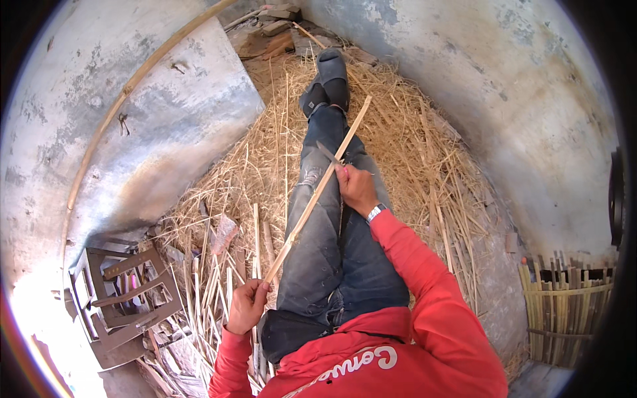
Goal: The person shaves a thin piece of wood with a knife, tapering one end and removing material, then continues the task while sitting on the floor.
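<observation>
A long pale bamboo strip [310, 204] slants across my outstretched legs, its far end near my shins. My left hand [247, 306] is closed around the strip's near end, beside my left thigh. Farther up, above my knees, my right hand [357, 190] grips a knife [325, 151]. The blade crosses the strip and points to the far left. Most of the knife's handle is hidden in my fist. My dark trousers [318, 245] lie beneath the strip.
Straw and shavings [405, 126] cover the floor around my legs. Loose bamboo strips [206, 292] lie at the left, near a wooden frame [136, 292]. A slatted bamboo basket [567, 308] stands at the right. Weathered walls [504, 86] rise on both sides, and a long pole [109, 116] leans left.
</observation>
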Available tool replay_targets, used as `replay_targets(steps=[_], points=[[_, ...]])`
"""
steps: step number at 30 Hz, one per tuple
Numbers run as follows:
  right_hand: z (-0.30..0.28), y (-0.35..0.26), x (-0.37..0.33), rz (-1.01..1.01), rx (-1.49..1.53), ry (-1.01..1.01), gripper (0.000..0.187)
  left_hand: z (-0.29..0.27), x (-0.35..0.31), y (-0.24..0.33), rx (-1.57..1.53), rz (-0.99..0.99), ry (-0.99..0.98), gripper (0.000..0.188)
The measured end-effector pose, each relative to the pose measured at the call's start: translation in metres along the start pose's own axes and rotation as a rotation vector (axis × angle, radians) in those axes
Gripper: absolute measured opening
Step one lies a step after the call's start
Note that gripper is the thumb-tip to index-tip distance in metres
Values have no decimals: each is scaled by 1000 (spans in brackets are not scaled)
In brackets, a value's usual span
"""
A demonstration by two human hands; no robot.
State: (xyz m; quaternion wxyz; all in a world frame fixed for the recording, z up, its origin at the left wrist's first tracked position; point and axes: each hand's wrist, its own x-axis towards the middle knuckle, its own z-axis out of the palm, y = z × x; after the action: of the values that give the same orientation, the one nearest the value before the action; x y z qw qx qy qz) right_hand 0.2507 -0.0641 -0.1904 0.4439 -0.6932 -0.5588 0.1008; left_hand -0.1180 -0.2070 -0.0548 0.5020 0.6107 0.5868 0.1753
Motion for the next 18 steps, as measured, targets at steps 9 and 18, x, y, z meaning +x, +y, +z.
replay_targets(steps=[9,18], points=[[-57,64,75,149,-47,205,51,-34,-63,-63,-6,-144,44,31],[-30,-19,0,55,179,-76,60,-31,4,-19,398,19,-84,34]])
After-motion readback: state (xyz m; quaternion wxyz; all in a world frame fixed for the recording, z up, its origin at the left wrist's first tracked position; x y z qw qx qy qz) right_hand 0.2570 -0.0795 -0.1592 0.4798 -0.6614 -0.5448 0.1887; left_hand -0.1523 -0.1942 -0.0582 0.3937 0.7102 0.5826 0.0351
